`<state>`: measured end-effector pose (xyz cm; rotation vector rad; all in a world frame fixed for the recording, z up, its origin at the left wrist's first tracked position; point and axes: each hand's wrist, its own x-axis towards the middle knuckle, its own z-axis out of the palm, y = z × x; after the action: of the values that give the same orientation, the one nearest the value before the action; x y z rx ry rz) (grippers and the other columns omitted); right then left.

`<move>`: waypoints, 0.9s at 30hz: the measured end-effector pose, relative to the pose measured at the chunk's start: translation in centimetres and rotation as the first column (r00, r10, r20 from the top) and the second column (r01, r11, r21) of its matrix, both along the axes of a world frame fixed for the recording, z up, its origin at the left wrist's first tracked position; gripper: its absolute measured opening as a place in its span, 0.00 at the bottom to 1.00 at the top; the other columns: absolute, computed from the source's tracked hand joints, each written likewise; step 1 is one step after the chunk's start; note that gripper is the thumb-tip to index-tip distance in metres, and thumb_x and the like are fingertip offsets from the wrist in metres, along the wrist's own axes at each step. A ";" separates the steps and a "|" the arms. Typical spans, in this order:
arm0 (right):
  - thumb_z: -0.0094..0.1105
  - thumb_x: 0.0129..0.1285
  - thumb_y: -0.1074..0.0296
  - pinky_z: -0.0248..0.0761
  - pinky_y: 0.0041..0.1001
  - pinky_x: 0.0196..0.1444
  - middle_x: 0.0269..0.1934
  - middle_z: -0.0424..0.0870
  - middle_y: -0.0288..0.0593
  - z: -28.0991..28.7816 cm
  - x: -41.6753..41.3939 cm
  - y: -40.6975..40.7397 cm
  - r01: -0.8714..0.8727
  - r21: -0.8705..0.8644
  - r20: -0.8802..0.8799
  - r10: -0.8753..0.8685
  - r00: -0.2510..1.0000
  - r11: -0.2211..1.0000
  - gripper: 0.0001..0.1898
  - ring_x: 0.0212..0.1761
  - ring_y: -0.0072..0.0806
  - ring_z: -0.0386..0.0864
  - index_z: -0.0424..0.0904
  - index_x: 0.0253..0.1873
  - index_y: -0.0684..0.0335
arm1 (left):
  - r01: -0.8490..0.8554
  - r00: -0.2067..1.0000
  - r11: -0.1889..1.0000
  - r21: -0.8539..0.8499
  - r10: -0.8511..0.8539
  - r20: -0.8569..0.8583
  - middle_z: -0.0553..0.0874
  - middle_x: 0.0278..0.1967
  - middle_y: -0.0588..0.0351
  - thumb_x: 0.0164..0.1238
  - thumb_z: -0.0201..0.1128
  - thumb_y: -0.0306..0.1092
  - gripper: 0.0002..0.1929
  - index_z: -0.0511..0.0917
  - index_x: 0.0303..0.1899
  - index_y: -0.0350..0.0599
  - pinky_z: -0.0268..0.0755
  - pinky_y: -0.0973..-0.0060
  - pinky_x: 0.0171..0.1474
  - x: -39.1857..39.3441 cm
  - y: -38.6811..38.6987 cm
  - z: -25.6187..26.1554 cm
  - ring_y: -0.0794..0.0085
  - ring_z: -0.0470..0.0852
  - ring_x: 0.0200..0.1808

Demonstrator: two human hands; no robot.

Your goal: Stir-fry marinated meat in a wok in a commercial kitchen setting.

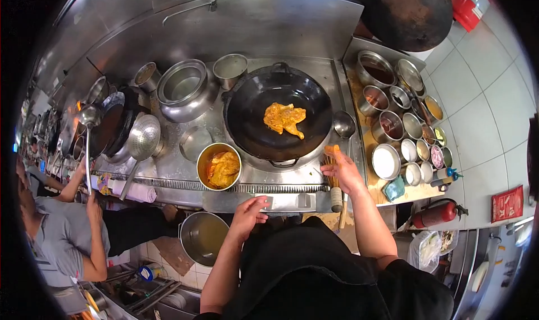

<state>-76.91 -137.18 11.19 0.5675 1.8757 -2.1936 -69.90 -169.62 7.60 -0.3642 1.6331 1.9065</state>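
My left hand (251,216) is held over the front edge of the stove, fingers apart, with nothing in it. My right hand (347,174) hovers over a bamboo wok brush (335,195), its fingers spread; the fingertips look coated orange. Whether it touches the brush is hard to tell. In the large black wok (252,117) lies a flattened piece of yellow-marinated chicken (284,118), its drumstick towards me. More marinated chicken (224,170) fills a metal pot (201,177) at the stove's front. A ladle (344,125) rests right of the wok.
Seasoning containers (386,162) crowd the right-hand board. Left of the wok stand a wide metal pot (183,109) and a perforated skimmer (144,138). A co-worker (67,227) holds a long ladle (89,117) at the left. A deep pot (204,238) sits below the counter.
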 end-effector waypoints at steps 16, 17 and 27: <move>0.54 0.75 0.59 0.75 0.23 0.40 0.48 0.85 0.39 1.3 4.2 1.5 -0.028 0.148 -0.042 0.034 0.999 0.989 0.17 0.32 0.20 0.79 0.79 0.59 0.65 | -0.013 0.998 0.988 -0.154 0.003 -0.065 0.87 0.48 0.56 0.76 0.59 0.42 0.18 0.80 0.58 0.42 0.77 0.80 0.38 0.3 -3.4 -2.8 0.77 0.83 0.33; 0.57 0.73 0.62 0.73 0.21 0.37 0.41 0.85 0.34 1.4 4.1 0.7 -0.100 0.229 -0.032 0.110 0.993 0.968 0.15 0.31 0.17 0.77 0.81 0.58 0.63 | -0.035 0.997 0.986 -0.164 0.023 -0.072 0.87 0.48 0.56 0.76 0.60 0.42 0.18 0.80 0.58 0.42 0.77 0.80 0.38 0.5 -3.7 -3.0 0.77 0.83 0.33; 0.64 0.63 0.57 0.77 0.37 0.46 0.39 0.88 0.48 -1.7 -4.4 -19.4 -0.442 0.807 -0.089 0.820 0.565 0.392 0.14 0.44 0.39 0.86 0.87 0.48 0.59 | -0.285 0.956 0.947 -0.146 0.270 -0.117 0.88 0.42 0.57 0.74 0.64 0.37 0.15 0.83 0.53 0.38 0.76 0.79 0.34 6.3 -6.3 -3.8 0.79 0.82 0.31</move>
<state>-81.28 -156.59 9.49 -0.6991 2.5694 -1.0257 -63.58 -175.91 3.83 -0.6063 1.8901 2.0261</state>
